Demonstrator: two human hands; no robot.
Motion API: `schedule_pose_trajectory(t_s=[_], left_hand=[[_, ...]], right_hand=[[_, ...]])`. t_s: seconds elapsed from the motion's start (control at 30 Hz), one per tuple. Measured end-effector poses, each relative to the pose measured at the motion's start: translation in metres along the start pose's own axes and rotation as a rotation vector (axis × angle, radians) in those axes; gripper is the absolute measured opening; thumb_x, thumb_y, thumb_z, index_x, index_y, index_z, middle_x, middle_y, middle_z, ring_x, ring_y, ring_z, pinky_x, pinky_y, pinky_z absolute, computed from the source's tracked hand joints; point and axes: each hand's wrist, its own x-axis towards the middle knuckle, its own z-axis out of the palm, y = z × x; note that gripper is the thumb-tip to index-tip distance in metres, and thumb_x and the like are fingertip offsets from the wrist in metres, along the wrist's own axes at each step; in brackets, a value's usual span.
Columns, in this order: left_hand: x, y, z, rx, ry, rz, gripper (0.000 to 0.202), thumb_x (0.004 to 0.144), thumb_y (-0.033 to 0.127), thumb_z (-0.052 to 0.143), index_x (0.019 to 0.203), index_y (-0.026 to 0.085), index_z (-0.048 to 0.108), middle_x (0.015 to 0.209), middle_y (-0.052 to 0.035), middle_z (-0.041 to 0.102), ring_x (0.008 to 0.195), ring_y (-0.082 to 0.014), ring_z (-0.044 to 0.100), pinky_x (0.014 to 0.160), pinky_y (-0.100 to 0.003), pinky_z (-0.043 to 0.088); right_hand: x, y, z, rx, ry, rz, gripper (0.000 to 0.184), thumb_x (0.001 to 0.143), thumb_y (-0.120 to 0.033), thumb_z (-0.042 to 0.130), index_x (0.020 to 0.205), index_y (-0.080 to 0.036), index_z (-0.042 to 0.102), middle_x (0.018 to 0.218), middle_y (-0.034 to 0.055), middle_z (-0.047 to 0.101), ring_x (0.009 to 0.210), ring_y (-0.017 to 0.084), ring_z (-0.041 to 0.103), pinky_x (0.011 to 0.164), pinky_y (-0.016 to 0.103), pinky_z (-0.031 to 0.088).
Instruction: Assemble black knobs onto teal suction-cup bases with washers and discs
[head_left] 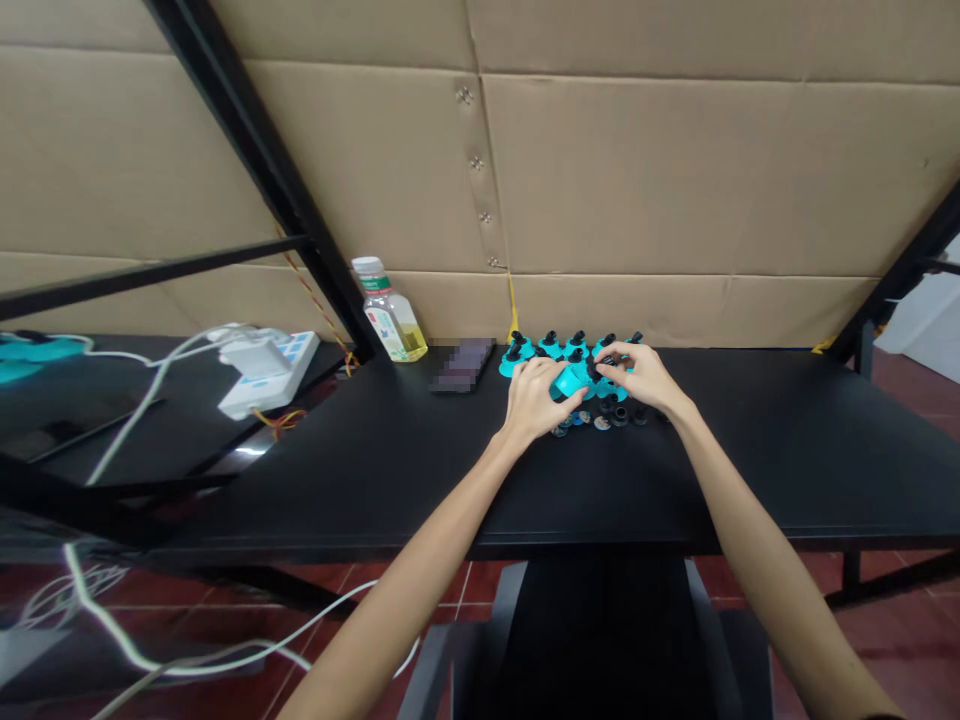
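My left hand (534, 398) is closed around a turquoise cup-shaped piece (573, 382), which lies tilted on its side just above the black table. At its right end, my right hand (643, 376) pinches a small black cap-like part (592, 369), touching or nearly touching the turquoise piece. Behind both hands stand several similar turquoise pieces (550, 348) with black tops, in rows. In front of the hands lie several small black rings (619, 416) and small round printed discs (602, 424). My fingers partly hide the held parts.
A bottle with yellow liquid (394, 315) and a dark phone-like object (463, 366) are on the table's left side. Further left are a white power strip (274, 370) and cables. Cardboard (637, 170) forms the back wall, with black frame posts (270, 150) at the sides.
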Motion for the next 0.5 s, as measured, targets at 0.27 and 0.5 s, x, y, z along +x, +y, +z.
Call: schedule_pose_trajectory(t_s=[0.27, 0.5], left_hand=[[-0.001, -0.004, 0.003, -0.008, 0.037, 0.001, 0.04, 0.078, 0.05, 0.064, 0.103, 0.019, 0.068, 0.103, -0.0103, 0.071, 0.1, -0.029, 0.062, 0.091, -0.048, 0.044], [-0.001, -0.005, 0.005, -0.003, 0.025, 0.006, 0.041, 0.079, 0.051, 0.063, 0.102, 0.018, 0.069, 0.101, -0.0115, 0.071, 0.1, -0.0301, 0.062, 0.088, -0.048, 0.045]], right_hand=[[-0.004, 0.013, -0.026, -0.355, 0.031, 0.132, 0.021, 0.078, -0.031, 0.057, 0.088, -0.024, 0.074, 0.078, 0.0025, 0.07, 0.068, 0.016, 0.058, 0.06, 0.029, 0.037], [-0.012, 0.015, -0.041, -0.461, -0.025, 0.288, 0.018, 0.071, -0.033, 0.065, 0.085, -0.023, 0.069, 0.075, 0.002, 0.068, 0.065, 0.017, 0.059, 0.055, 0.027, 0.034]])
